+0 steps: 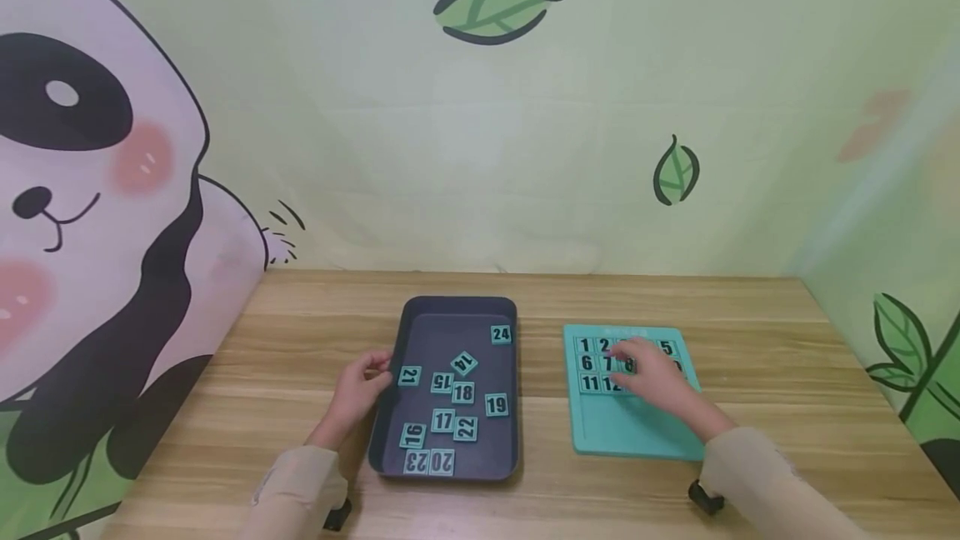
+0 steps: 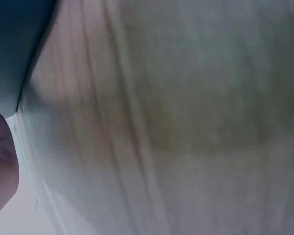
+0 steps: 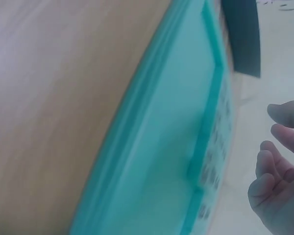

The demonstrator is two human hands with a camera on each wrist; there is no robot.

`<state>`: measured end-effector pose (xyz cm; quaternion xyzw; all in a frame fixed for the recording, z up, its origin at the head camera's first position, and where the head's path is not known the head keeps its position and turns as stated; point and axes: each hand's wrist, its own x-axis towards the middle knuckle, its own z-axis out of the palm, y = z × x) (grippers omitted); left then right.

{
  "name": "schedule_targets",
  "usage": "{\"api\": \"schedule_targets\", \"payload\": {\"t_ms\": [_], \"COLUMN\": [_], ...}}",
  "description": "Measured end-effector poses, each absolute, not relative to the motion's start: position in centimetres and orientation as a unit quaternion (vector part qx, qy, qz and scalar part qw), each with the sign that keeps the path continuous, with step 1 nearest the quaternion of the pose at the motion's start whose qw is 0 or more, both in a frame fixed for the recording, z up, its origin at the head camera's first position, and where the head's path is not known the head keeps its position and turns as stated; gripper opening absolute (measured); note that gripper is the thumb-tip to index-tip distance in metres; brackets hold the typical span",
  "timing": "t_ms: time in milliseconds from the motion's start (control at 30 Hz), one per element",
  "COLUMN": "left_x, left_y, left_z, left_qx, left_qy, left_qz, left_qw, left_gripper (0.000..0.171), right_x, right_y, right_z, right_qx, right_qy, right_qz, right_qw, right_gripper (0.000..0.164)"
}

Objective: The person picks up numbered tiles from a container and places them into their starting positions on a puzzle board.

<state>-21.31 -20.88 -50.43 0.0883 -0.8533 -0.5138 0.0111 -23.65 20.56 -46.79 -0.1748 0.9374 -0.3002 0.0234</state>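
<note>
My left hand (image 1: 358, 390) is at the left side of a dark tray (image 1: 498, 448), its thumb and fingers gripping the rim. In the left wrist view, part of that hand (image 2: 2, 166) shows below the tray's wall (image 2: 14, 54). Number tiles lie scattered in the tray, among them 24 (image 1: 501, 335), 14 (image 1: 463, 364) and 19 (image 1: 497, 405). Over a turquoise board (image 1: 630, 432) hovers my right hand (image 1: 656, 377), thumb and forefinger apart with nothing visible between them. Tiles 1 (image 1: 585, 346), 6 (image 1: 587, 363) and 11 (image 1: 591, 383) start the board's rows; the hand hides several others.
The wooden table (image 1: 540, 440) carries both tray and board, with a strip of bare wood between them. Behind stands a green cloth backdrop (image 1: 360, 107) printed with a panda and leaves. Dark bands (image 1: 707, 498) sit at the wrists.
</note>
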Motion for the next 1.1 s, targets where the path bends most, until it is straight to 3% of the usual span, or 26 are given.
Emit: {"api": "schedule_targets", "payload": {"t_ms": [333, 867, 1100], "left_x": [-21.3, -21.3, -21.3], "left_y": [-20.9, -21.0, -20.9], "left_z": [-50.4, -50.4, -50.5], "left_qx": [0.085, 0.092, 0.091], "left_qy": [-0.858, -0.857, -0.857], "left_qz": [-0.506, -0.507, -0.508], "left_qw": [0.015, 0.009, 0.012], "left_gripper": [0.035, 0.036, 0.036], "right_x": [-23.9, -23.3, -23.6], "right_y": [16.3, 8.9, 6.8], "right_z": [-45.7, -45.8, -45.9], "right_qx": [-0.210, -0.287, -0.291], "right_qy": [0.912, 0.864, 0.868], "right_qz": [-0.348, -0.414, -0.398], "right_qw": [0.048, 0.026, 0.065], "right_gripper": [0.030, 0.025, 0.026]}}
